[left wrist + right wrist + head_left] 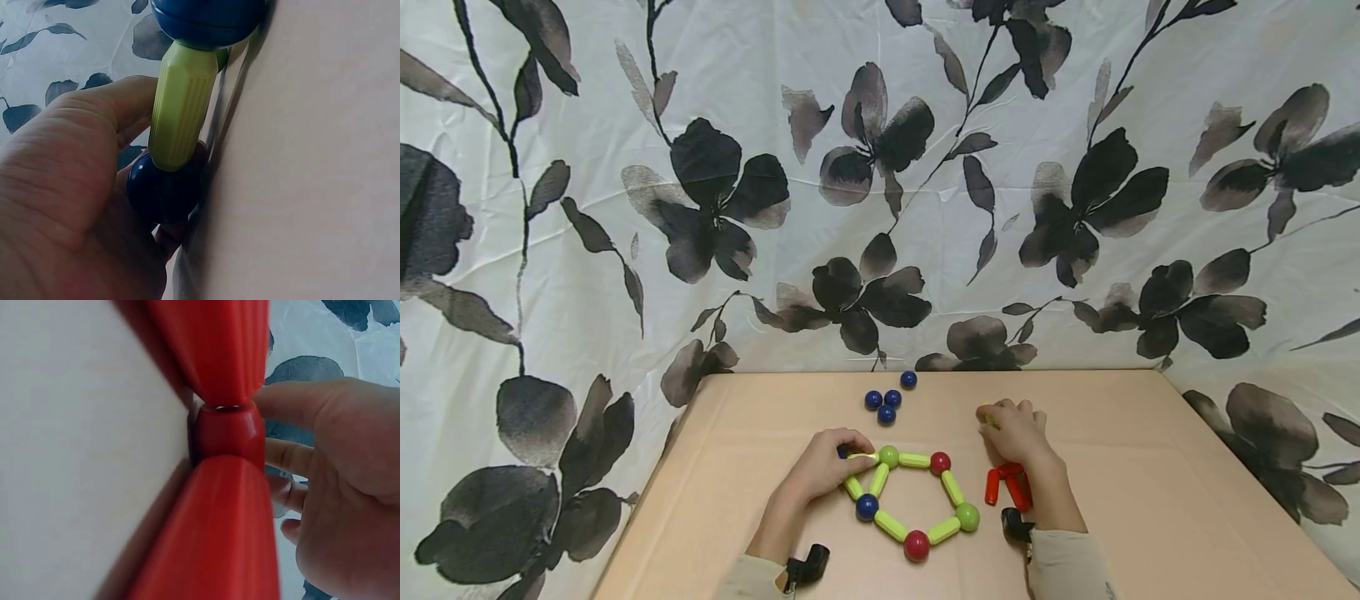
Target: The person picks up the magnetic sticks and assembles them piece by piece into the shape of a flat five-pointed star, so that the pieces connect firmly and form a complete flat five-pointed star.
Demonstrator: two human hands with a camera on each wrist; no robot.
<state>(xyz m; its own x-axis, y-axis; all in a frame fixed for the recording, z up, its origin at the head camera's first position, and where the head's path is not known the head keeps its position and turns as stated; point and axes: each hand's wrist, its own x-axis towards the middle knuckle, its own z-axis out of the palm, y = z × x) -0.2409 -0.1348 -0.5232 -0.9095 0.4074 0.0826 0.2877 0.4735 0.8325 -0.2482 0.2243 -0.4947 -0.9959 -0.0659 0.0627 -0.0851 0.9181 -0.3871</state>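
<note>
Head view: nearest lies the ring [891, 526] of lime rods and balls, flat on the table [1150, 475]; its parts look light, stiff and smooth, probably hard plastic, and a tug might part the joints, so it is best held at a ball. At its left side the left hand [822, 460] curls thumb and fingers about a dark blue ball [164, 192]. Beyond some red rods [992, 487], the right hand [1018, 429], fingers bent, seems to pinch a mostly hidden yellow-green piece [990, 421]. Loose blue balls [886, 414] sit farthest.

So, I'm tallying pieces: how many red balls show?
2: one red ball at the far side of the ring, another at its near side. Others may be hidden.
</note>
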